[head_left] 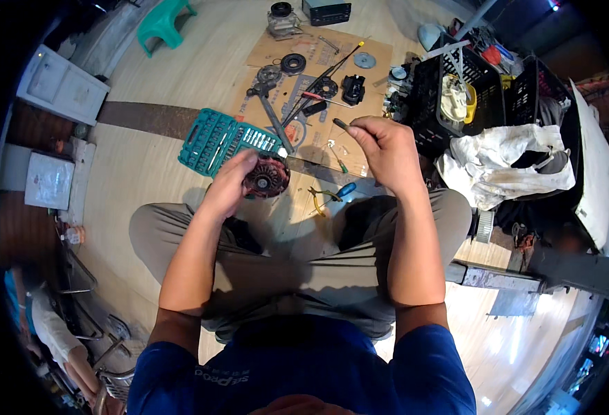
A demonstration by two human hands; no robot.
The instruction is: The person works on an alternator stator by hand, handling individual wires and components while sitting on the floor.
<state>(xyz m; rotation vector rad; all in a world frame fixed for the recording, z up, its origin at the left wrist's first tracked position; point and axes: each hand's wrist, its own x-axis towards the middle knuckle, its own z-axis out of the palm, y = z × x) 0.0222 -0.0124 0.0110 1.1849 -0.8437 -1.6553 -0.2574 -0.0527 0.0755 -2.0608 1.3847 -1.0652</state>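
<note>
Motor part (268,180), round with reddish windings: held above the floor in the head view, just beyond the near edge of the tool case (189,146) and on the near side of the cardboard sheet (263,52). Left hand (227,185): closed around the part's left rim, thumb uppermost, ribbed face exposed. Right hand (387,149): fingers narrow, pinching a small dark piece (340,125) above the sheet's near right area, well apart from the motor part; its exact kind cannot be told.

Recommended practice: grip the rim only, with fingertips clear of the windings. Turn the ribbed face to the light and inspect it before bringing the dark piece close. Align first, then apply light pressure; do not force. Work clear of the pliers (319,202) lying on the floor, since a dropped piece could be lost there.
</note>
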